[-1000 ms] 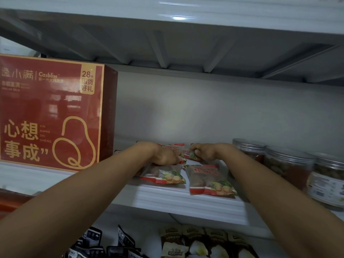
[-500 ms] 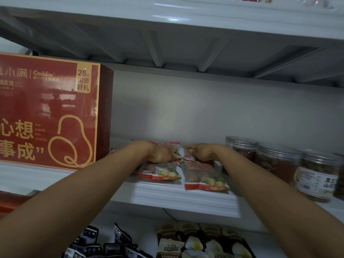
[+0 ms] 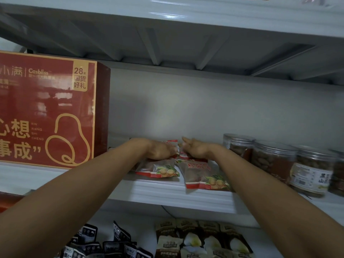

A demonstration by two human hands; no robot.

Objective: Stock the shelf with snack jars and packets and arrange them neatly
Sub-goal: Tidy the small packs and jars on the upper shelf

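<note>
red box (image 3: 46, 112) cut off at left edge; rear packets (image 3: 172, 143) mostly hidden; rightmost jar (image 3: 337, 175) blurred and cut off.

glossy red box (image 3: 46, 112), clear plastic jars (image 3: 271, 161)

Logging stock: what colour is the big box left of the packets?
The box is dark red with gold print, seen in the head view.

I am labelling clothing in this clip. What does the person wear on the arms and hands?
Nothing worn shows. The left forearm and right forearm are bare, with no sleeve in view. The left hand and right hand have no gloves; neither wrist has a watch or bracelet. Rings cannot be told through the blur.
</note>
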